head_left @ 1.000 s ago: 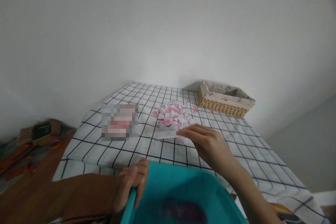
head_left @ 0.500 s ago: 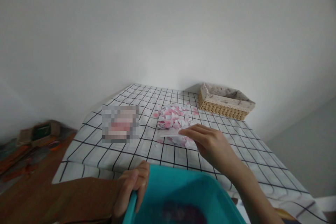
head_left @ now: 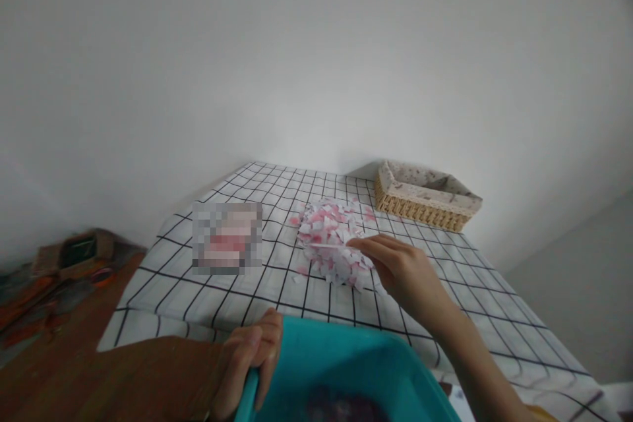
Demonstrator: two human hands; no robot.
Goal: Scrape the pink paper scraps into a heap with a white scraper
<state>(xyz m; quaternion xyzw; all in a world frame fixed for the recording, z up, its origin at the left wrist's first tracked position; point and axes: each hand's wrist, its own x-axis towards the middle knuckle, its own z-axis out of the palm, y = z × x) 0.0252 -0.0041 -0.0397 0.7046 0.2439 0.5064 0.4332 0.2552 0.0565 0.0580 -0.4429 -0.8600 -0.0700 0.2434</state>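
Observation:
A heap of pink and white paper scraps (head_left: 326,227) lies on the checked tablecloth (head_left: 277,277). Over its front part, my right hand (head_left: 390,260) pinches a thin white strip (head_left: 324,246) at its right end. My left hand (head_left: 254,356) is wrapped round the left rim of a teal bin (head_left: 341,336) at the table's front edge. Something dark, too blurred to name, lies at the bottom of the bin.
A wicker basket with a cloth lining (head_left: 425,201) stands at the back right. A pixelated flat item (head_left: 227,237) lies on the left of the table. An open box (head_left: 74,252) and orange items sit low at the far left.
My right hand has moved slightly right with the strip, which now looks narrower. More scraps show at the front of the heap. My left hand keeps its grip on the bin.

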